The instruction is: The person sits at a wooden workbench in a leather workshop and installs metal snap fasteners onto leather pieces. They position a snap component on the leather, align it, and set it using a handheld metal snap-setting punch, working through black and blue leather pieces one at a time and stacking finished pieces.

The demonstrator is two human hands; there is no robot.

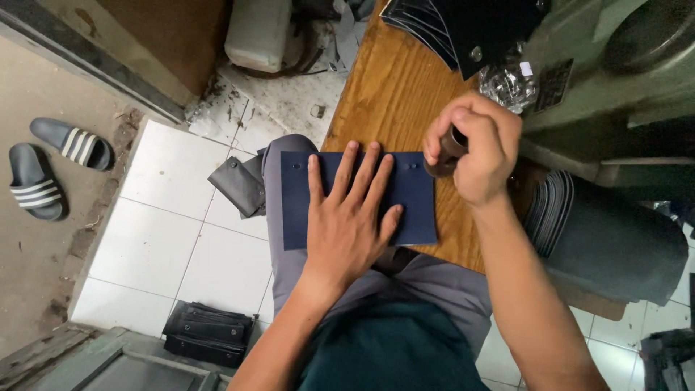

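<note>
A dark blue rectangular leather piece lies on the wooden table, hanging over its near edge above my lap. My left hand rests flat on it, fingers spread. My right hand is closed around a dark cylindrical punch tool, standing upright at the piece's upper right corner. Small holes or studs show along the piece's top edge.
A stack of black leather pieces and a clear plastic bag lie at the table's far end beside a green machine. Another dark stack sits at right. On the floor: grey pouch, black bundle, striped sandals.
</note>
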